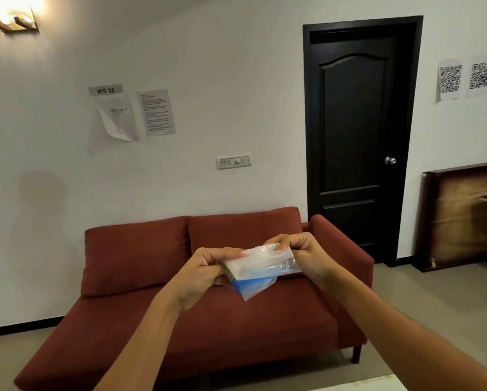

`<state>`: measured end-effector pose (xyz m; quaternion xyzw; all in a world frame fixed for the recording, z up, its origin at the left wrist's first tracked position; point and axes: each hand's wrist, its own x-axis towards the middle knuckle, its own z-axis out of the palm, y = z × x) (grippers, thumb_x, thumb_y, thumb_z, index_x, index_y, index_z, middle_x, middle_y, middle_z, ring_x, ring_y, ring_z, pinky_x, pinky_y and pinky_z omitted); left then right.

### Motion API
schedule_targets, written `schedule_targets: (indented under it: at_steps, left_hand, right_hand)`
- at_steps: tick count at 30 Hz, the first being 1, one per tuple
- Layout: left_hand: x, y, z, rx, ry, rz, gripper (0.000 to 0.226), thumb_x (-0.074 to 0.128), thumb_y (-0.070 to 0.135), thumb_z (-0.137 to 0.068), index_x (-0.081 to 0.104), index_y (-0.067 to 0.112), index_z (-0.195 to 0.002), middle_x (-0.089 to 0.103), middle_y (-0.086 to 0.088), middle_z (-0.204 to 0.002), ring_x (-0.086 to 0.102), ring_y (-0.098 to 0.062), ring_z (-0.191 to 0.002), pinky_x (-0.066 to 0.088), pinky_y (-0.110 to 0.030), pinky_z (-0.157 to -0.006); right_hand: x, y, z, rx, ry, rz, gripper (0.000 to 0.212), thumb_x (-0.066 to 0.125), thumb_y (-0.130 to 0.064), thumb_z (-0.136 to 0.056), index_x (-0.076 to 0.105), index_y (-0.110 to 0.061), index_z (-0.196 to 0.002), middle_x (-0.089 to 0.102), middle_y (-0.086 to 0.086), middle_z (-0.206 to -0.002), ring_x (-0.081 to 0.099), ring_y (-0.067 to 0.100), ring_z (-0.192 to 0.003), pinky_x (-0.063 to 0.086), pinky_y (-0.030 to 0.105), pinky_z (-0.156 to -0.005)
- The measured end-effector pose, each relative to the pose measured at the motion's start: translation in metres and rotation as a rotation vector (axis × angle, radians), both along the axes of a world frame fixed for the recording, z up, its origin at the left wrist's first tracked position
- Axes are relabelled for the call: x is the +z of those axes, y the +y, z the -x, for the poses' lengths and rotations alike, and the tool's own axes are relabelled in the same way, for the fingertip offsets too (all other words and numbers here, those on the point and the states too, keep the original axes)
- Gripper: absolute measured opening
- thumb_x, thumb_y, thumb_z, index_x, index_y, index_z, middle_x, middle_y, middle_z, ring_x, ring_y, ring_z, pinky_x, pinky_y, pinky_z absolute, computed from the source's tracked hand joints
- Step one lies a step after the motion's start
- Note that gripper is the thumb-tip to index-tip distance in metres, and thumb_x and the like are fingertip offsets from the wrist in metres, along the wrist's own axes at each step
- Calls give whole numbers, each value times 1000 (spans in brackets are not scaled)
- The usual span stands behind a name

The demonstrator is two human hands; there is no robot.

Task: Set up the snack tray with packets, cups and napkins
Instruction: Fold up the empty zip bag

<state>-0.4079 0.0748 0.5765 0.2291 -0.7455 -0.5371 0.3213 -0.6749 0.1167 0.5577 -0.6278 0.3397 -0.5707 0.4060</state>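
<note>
left hand (pixel 201 273) and right hand (pixel 300 253) both pinch shut on clear plastic packet with blue-white contents (pixel 260 270), held midair over red fabric sofa (pixel 152 277); risk: hard tug bursts it, contents spill

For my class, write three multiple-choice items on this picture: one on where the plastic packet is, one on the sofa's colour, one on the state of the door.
1. Where is the plastic packet?
A. Lying on the sofa seat
B. Held in the air between both hands
C. On the floor by the door

2. What colour is the sofa?
A. Grey
B. Green
C. Dark red

3. What state is the door in?
A. Shut
B. Wide open
C. Off its hinges

Answers:
1 B: the left hand and the right hand each pinch an end of the packet, which hangs clear of the sofa.
2 C: its cushions and seat are dark red.
3 A: the dark panel fills its frame, with no gap showing.
</note>
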Motion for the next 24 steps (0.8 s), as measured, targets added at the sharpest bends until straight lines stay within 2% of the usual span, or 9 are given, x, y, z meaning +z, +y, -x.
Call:
schedule_targets:
  at_steps: [4,7,9,11,14,16,18,21,24]
  left_hand:
    - [5,3,-8,-184,44,-219,41,59,27,-92,68,10,-129,65,-12,-133,66,-31,-111,59,-40,-86]
    - [4,4,4,-41,-135,-121,45,63,54,-93,74,17,-117,72,-9,-119,71,-25,-101,59,-38,-85]
    - [-1,3,16,91,-170,-11,34,82,45,-81,78,21,-106,74,-13,-102,69,-20,-85,59,-37,-82]
    - [-7,-2,25,155,-100,16,28,90,28,-75,79,21,-99,73,-11,-91,68,-20,-82,60,-33,-79]
    - [-11,-12,38,195,-41,36,26,87,9,-76,81,24,-96,77,5,-98,73,-22,-95,63,-32,-81]
    - [-13,-17,51,195,-26,76,29,85,4,-77,81,26,-96,76,6,-102,72,-20,-98,63,-34,-81]
    - [-13,-21,67,173,7,101,32,83,3,-78,81,28,-96,76,6,-106,72,-18,-98,62,-30,-78]
    - [-18,-25,93,139,6,144,35,80,2,-81,79,33,-97,74,7,-111,71,-17,-101,62,-30,-81]
    - [-29,-23,123,108,-45,221,33,78,3,-83,78,32,-101,71,7,-118,68,-15,-107,60,-34,-90]
  right_hand:
    - [1,-1,3,-49,36,62,43,54,24,-76,79,-11,-73,75,14,-109,72,32,-100,61,34,-75]
    - [-1,-4,6,-89,59,101,43,54,31,-72,78,-5,-71,76,13,-104,73,29,-99,61,32,-75]
    - [-4,-5,8,-120,69,97,47,49,33,-70,79,-3,-73,77,12,-104,72,28,-102,60,32,-77]
    - [-6,-5,13,-140,87,27,46,48,26,-74,82,-4,-81,76,11,-110,70,29,-108,60,33,-82]
    - [-6,3,29,-106,55,-197,39,52,-8,-78,81,-14,-103,71,8,-126,69,26,-113,58,35,-90]
    - [-7,10,37,-64,-31,-330,48,56,-24,-80,71,-20,-126,66,7,-133,67,28,-117,57,41,-96]
    - [-9,19,40,-109,-31,-407,63,73,-38,-80,56,-29,-140,63,6,-135,66,28,-119,55,45,-100]
    - [-13,35,48,-256,24,-425,69,85,-52,-71,59,-32,-133,72,1,-123,71,21,-112,57,43,-98]
    - [-18,62,61,-286,-4,-484,54,73,-62,-79,65,-39,-127,74,-1,-119,71,19,-111,60,37,-90]
